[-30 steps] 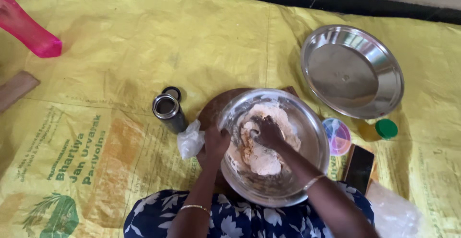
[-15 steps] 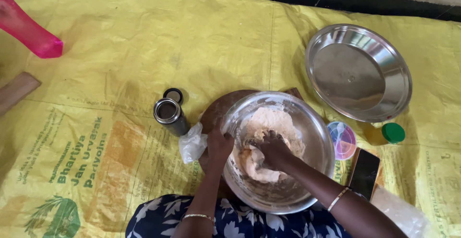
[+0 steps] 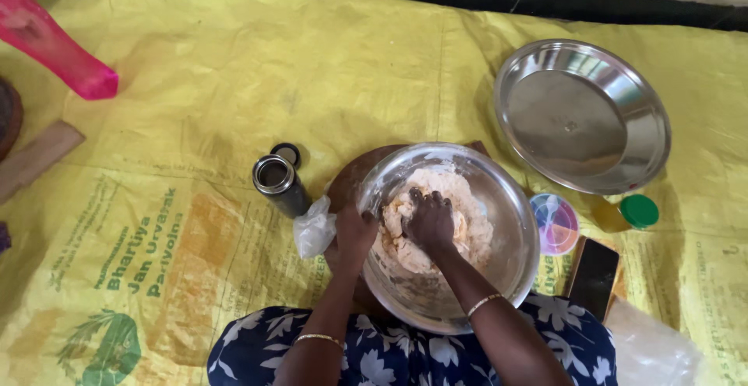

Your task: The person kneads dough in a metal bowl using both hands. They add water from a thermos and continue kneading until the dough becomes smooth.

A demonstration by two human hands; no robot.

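Right hand [image 3: 430, 221] presses down into the dough [image 3: 425, 222], its fingers curled and dug into the pale, floury mass, so I read it as clenched on dough rather than released. From where I watch, the dough sits in the middle of the steel bowl [image 3: 510, 222], heaped a little toward the left wall. My left hand [image 3: 352, 238] grips the bowl's left rim, thumb side over the edge, holding the bowl steady; it is closed on the rim. The bowl rests on a round wooden board [image 3: 347, 187], whose brown edge shows at its upper left. Both sit on a yellow printed sheet [image 3: 195, 90] spread over the floor.

Just beside the left hand lies a crumpled clear plastic bag [image 3: 314, 229], touching the board's edge. Near it stands a small open steel container [image 3: 279, 184], with its dark lid [image 3: 286, 153] lying just behind. Right of the bowl I see a small round multicoloured box [image 3: 555, 224], a dark phone [image 3: 592, 275], a bottle with a green cap [image 3: 639, 211], and a large empty steel plate [image 3: 583, 115] further back. A pink bottle [image 3: 54, 52] lies well apart at the far left.
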